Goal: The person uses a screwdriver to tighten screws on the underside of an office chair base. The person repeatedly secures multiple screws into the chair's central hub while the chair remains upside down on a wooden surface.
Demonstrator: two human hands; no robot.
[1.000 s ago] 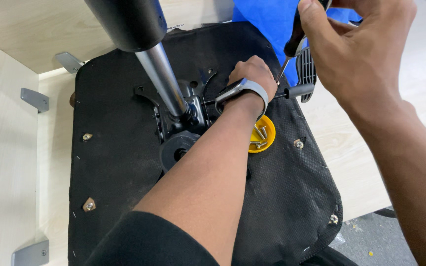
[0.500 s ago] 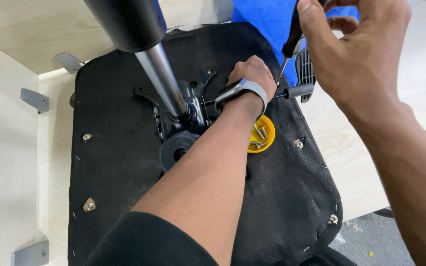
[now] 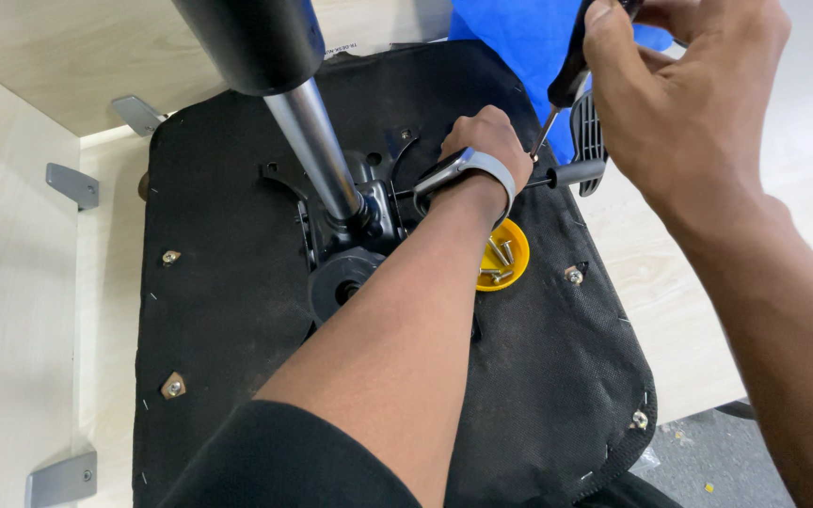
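The right hand [image 3: 689, 103] pinches a screwdriver [image 3: 562, 89], shaft slanting down-left toward the left hand [image 3: 486, 146]. That hand's fingers curl, seemingly gripping the mechanism [image 3: 369, 212] beside the tip, on the seat [image 3: 237, 301]; the exact hold is hidden.

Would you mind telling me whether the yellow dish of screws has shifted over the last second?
No. The yellow dish sits beside the same corner bolt on the black seat underside.
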